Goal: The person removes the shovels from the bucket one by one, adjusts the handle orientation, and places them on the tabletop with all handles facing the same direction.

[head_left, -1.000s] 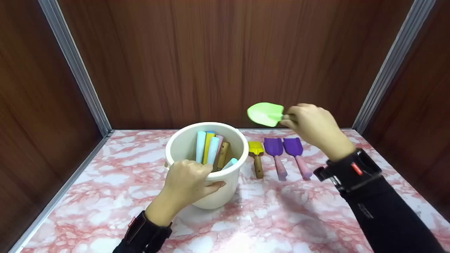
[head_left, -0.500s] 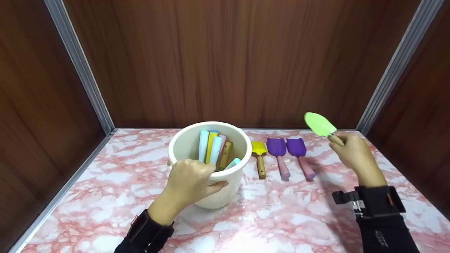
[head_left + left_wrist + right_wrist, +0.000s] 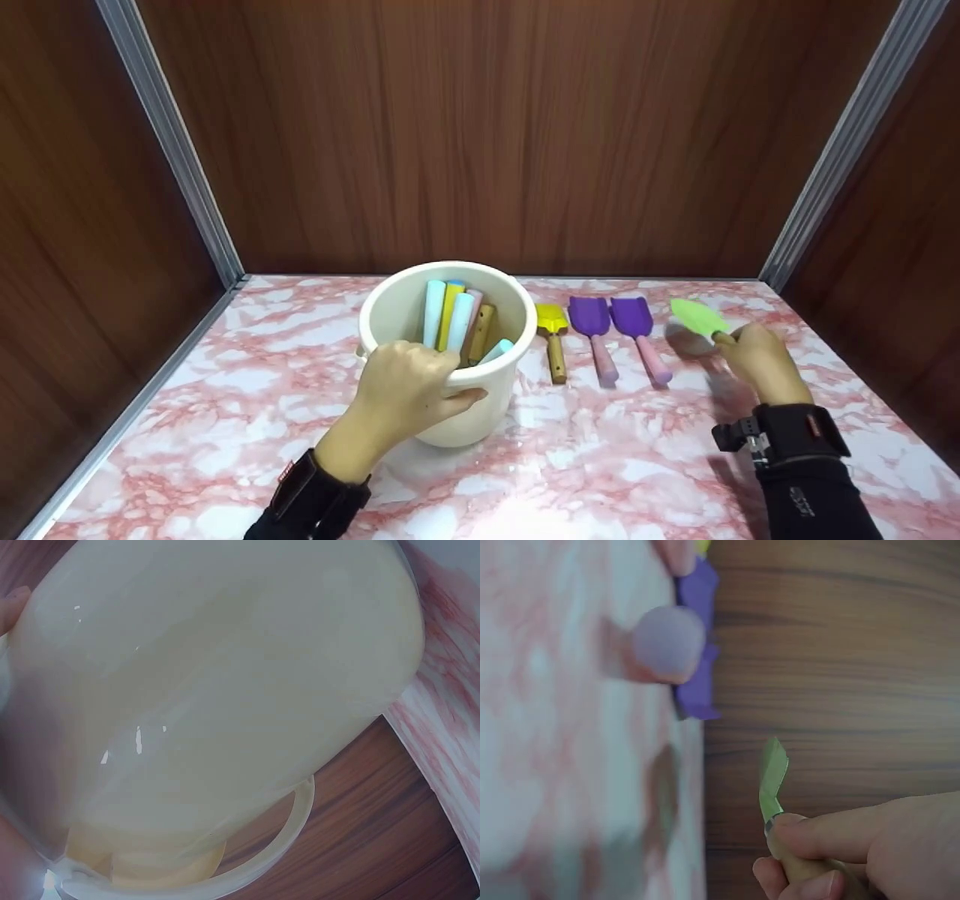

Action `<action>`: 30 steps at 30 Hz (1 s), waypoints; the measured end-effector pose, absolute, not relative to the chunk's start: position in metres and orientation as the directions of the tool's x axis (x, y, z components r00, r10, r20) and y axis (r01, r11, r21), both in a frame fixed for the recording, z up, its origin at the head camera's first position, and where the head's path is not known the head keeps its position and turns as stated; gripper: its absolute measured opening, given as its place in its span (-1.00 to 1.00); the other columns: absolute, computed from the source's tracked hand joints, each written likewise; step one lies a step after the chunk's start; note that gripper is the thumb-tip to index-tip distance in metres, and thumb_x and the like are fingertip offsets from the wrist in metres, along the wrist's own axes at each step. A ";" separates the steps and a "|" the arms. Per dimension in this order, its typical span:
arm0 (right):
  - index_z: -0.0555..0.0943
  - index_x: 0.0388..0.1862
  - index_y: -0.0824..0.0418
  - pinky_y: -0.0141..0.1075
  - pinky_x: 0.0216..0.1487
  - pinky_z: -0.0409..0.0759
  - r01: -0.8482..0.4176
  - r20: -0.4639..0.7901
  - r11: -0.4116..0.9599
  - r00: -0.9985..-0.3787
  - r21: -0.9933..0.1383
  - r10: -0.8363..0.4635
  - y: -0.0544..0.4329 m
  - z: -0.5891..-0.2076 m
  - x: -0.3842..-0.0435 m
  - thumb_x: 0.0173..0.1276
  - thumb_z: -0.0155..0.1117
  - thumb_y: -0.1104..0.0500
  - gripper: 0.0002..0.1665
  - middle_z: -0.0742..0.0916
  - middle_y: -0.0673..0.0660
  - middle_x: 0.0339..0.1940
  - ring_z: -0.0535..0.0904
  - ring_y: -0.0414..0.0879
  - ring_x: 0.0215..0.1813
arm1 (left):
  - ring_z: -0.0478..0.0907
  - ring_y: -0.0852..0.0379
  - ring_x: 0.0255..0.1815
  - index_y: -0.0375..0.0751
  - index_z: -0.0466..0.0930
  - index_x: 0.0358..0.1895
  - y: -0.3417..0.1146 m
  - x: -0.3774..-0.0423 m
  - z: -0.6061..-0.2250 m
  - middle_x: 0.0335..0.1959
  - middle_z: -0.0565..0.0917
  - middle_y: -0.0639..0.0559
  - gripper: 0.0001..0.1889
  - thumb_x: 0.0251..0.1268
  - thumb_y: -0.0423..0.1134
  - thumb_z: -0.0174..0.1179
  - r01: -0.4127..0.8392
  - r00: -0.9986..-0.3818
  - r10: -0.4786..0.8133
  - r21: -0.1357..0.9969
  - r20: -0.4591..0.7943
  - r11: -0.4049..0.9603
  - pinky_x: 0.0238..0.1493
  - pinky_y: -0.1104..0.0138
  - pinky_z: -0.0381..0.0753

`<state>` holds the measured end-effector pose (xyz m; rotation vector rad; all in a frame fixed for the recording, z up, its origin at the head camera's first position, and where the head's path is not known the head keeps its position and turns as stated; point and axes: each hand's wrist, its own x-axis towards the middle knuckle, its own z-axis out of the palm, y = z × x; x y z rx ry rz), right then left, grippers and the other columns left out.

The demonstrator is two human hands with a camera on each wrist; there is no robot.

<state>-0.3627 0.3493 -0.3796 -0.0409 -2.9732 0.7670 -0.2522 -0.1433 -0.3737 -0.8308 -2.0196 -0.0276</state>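
My left hand [image 3: 412, 386] grips the near rim of a white bucket [image 3: 480, 405], thumb on the outer wall and fingers over the edge. Several handles [image 3: 461, 319], light blue, yellow, pink and wooden, stand inside the bucket. The bucket wall [image 3: 225, 690] fills most of the left wrist view. At the right, my right hand [image 3: 763, 360] holds a green toy trowel [image 3: 697, 316] by its wooden handle, low over the table with its shadow close below. In the right wrist view, thumb and fingers pinch the trowel's handle [image 3: 784, 847] near the green blade.
Between bucket and right hand lie a yellow shovel [image 3: 553, 337] with a wooden handle and a purple shovel [image 3: 590, 319] with a pink handle. Another purple shovel [image 3: 634, 319] is beside them. Brown wood panels [image 3: 480, 135] enclose the marbled table [image 3: 600, 465] at the back and sides.
My right hand has carried the green trowel from above the shovels to the right, then down towards the table. My left hand has stayed on the bucket rim.
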 end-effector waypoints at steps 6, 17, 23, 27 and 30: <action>0.57 -0.32 0.42 0.04 -0.14 0.49 0.037 0.012 0.871 -0.999 -0.490 0.049 0.352 -0.394 -0.367 0.56 0.05 0.10 -0.60 0.61 0.31 -0.33 0.51 0.17 -0.26 | 0.39 0.12 -0.79 -0.02 0.44 -0.66 -0.144 -0.252 -0.375 -0.78 0.45 0.17 -0.40 -0.01 0.29 0.60 0.567 -0.345 0.541 -0.289 0.767 0.771 -0.71 0.25 0.37; 0.51 -0.35 0.40 0.18 0.00 0.52 0.067 0.000 0.881 -0.997 -0.468 0.076 0.341 -0.403 -0.376 0.57 0.00 0.08 -0.59 0.61 0.45 -0.23 0.54 0.26 -0.18 | 0.38 0.11 -0.80 -0.02 0.43 -0.67 -0.144 -0.252 -0.374 -0.78 0.44 0.17 -0.39 -0.03 0.29 0.61 0.559 -0.338 0.539 -0.296 0.771 0.775 -0.72 0.24 0.35; 0.50 -0.32 0.46 0.20 0.00 0.54 0.052 0.028 0.873 -0.997 -0.486 0.075 0.336 -0.411 -0.381 0.58 -0.01 0.07 -0.55 0.61 0.51 -0.22 0.55 0.30 -0.16 | 0.39 0.12 -0.80 -0.02 0.43 -0.67 -0.144 -0.252 -0.374 -0.79 0.43 0.17 -0.39 -0.04 0.29 0.62 0.559 -0.337 0.538 -0.296 0.773 0.775 -0.73 0.25 0.34; 0.52 -0.22 0.52 0.25 0.10 0.53 0.054 0.011 0.878 -0.998 -0.476 0.068 0.335 -0.415 -0.384 0.64 -0.05 0.04 -0.49 0.61 0.63 -0.06 0.58 0.43 0.00 | 0.38 0.11 -0.80 -0.01 0.43 -0.67 -0.144 -0.253 -0.375 -0.79 0.42 0.17 -0.39 -0.06 0.29 0.62 0.557 -0.331 0.541 -0.303 0.773 0.773 -0.73 0.25 0.33; 0.52 -0.25 0.48 0.30 0.16 0.52 0.047 0.005 0.885 -0.998 -0.463 0.056 0.335 -0.416 -0.385 0.67 -0.06 0.03 -0.48 0.60 0.66 -0.01 0.58 0.49 0.08 | 0.36 0.11 -0.80 -0.02 0.41 -0.67 -0.144 -0.253 -0.375 -0.79 0.41 0.17 -0.38 -0.08 0.28 0.64 0.561 -0.321 0.542 -0.305 0.777 0.769 -0.72 0.24 0.34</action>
